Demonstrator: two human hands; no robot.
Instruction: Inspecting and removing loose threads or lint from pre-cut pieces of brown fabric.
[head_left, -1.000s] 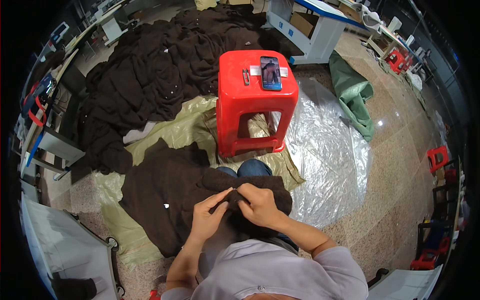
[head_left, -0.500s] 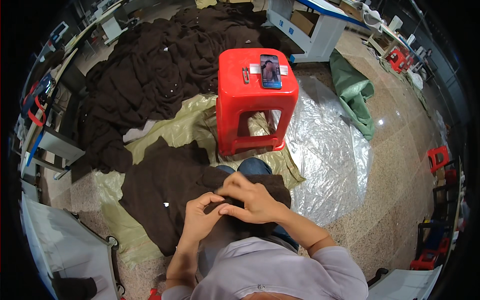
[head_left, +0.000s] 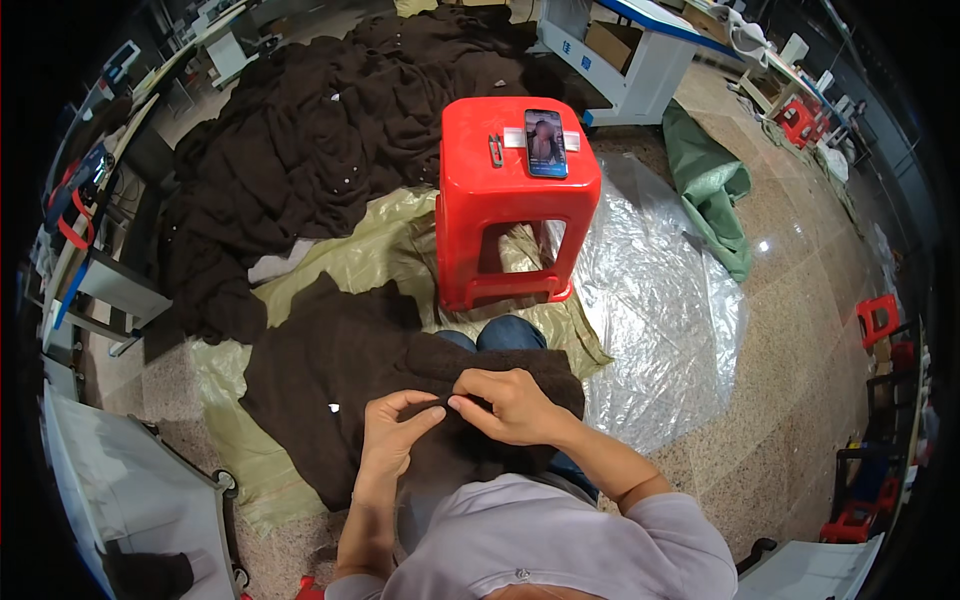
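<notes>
Lowered since the preceding frame, the right hand's raised, blurred forefinger now bends down toward its thumb, close to the left hand. Left thumb and forefinger are pinched together on a fold of brown cloth; whether the right fingertips also grip it cannot be told. This cloth lies across the person's knees and spreads leftward over a yellowish sheet. Beyond the knees stands a red stool bearing small metal snips and, to their right, a lit phone.
</notes>
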